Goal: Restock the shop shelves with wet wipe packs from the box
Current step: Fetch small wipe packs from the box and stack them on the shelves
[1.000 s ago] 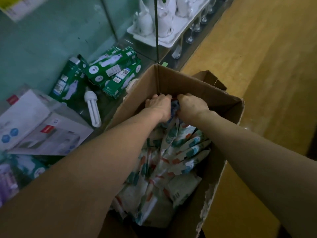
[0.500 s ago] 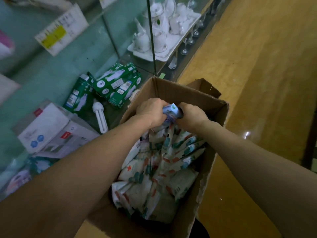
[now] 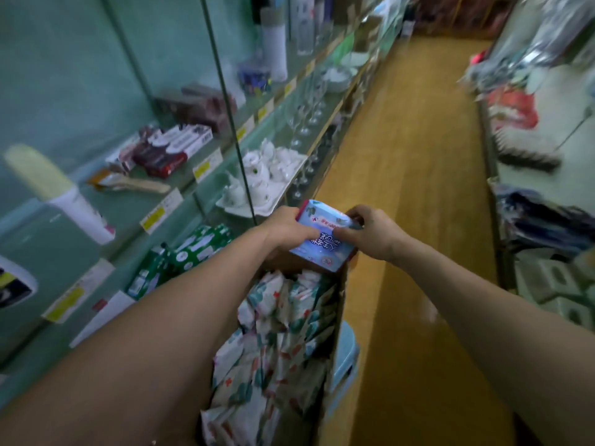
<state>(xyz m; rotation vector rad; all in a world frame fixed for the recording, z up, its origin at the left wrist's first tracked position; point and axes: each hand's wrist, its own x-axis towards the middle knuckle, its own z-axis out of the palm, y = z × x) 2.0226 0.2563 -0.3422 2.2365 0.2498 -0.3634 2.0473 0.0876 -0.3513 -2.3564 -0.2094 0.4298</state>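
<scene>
Both hands are on one pack here! The left hand (image 3: 288,231) is curling its fingers round the left edge of the pale blue wet wipe pack (image 3: 317,252), thumb lying across the printed face. The right hand (image 3: 375,235) is pinching the right edge, and its thumb is meeting the other near the middle. The pack is hanging just above the far end of the cardboard box (image 3: 281,262), face tipped up toward the camera. Nothing is supporting it but the two grips.

Below and nearer, the box is brimming with patterned packs (image 3: 283,342) standing on edge, so by my reckoning the restocking is barely under way.

The relation that matters is this: the glass shelves (image 3: 135,204) are running along the left, so the pack's way out is leftward, and the left hand is the nearer one to them. The pack's long axis seems to be running near to far between the two grips, though the tilt is making that hard to call.

Just left of the hands, a white tea set (image 3: 260,175) is sitting on a shelf, with green boxes (image 3: 193,249) lower down. I'm judging that any swing left is going to need care round that china. On the right, the yellow floor (image 3: 402,188) is stretching away down the aisle.
</scene>
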